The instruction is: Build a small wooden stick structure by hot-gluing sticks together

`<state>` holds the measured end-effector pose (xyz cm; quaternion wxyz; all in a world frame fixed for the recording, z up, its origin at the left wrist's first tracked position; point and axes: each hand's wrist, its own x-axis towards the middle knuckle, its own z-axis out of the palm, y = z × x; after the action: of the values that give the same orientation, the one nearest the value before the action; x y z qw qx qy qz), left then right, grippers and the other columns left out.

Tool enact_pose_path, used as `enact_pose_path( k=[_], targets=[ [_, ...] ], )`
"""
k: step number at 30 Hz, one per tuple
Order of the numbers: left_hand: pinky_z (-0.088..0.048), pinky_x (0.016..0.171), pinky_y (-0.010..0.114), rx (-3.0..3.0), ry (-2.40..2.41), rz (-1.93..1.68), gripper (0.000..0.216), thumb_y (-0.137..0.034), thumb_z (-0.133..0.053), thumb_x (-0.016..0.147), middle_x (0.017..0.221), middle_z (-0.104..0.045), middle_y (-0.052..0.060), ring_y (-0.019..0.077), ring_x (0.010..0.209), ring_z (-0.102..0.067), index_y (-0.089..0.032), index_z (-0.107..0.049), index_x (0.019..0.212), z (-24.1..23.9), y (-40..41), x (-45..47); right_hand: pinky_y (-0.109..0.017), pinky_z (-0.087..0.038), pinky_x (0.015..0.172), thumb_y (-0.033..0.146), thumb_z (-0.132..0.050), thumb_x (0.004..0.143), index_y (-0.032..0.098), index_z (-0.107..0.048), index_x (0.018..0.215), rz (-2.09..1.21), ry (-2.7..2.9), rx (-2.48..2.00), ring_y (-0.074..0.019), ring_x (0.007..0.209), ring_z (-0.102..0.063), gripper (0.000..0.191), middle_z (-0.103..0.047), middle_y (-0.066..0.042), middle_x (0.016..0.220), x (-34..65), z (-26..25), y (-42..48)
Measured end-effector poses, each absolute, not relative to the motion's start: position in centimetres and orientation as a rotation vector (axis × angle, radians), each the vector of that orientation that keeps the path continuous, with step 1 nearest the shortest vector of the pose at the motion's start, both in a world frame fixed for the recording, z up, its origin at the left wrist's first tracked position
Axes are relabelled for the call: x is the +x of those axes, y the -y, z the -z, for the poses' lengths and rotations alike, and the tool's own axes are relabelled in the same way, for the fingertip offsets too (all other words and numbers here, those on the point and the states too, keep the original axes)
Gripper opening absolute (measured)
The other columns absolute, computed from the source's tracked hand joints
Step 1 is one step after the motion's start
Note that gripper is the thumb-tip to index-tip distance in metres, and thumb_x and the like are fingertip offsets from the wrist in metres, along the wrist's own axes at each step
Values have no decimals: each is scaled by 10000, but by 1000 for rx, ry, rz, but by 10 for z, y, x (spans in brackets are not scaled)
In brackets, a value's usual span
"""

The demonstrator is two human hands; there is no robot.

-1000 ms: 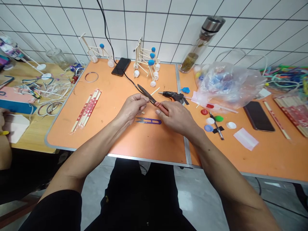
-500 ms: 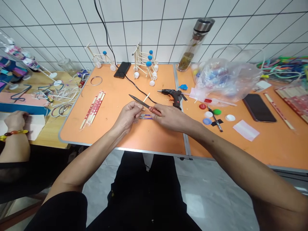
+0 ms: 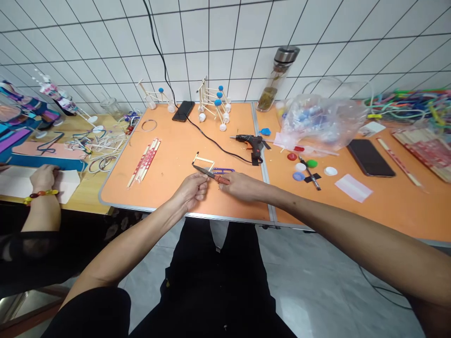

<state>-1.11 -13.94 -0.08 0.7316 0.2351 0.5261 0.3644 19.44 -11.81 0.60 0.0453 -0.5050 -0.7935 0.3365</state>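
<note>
My left hand [image 3: 193,190] is closed in a pinch, close beside the blade. A thin wooden stick seems to be in it, mostly hidden by the fingers. My right hand [image 3: 241,186] grips the reddish handle of a tool with a dark, tapering blade, which looks like a file [image 3: 205,172]. Its blade lies across the top of my left fingers, pointing left. Just beyond the blade shows a small frame of pale sticks [image 3: 205,160] with dark tips; I cannot tell whether it touches the hand. Purple thread snips [image 3: 224,171] lie behind my right hand.
A black glue gun [image 3: 248,143] with its cord lies right of centre. Stick models [image 3: 213,101] with blue and white caps stand at the back, near a phone [image 3: 183,111]. Wrapped chopsticks [image 3: 144,162] lie left. A glass bottle [image 3: 276,80] stands behind. A co-worker's hand [image 3: 42,177] is far left.
Both hands have come lower and nearer the table's front edge, with the file still held. The small stick frame and more of the purple snips now show. My view has shifted slightly.
</note>
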Motion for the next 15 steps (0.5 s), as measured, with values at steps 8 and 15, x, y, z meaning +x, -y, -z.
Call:
enact_pose_path(
  k=[8,15],
  targets=[
    [-130,414,157,499,-1188,-747,365,-88,-453,1159,541,-348,-95,35,395,-192,-165,-580,826,0,140,-13,-338,-397,669,169,-517,1044,237,-476,818,-1123,2551,-1514,-192,743,-565,239,-671,-41,856,185,-17,116],
    [-126,419,157,532,-1211,-743,360,-83,-463,1151,534,-343,-97,33,391,-194,-161,-581,820,-2,141,-14,-338,-421,661,182,-528,990,246,-437,774,-1102,2548,-1453,-192,732,-547,243,-637,-21,795,186,-23,118]
  ],
)
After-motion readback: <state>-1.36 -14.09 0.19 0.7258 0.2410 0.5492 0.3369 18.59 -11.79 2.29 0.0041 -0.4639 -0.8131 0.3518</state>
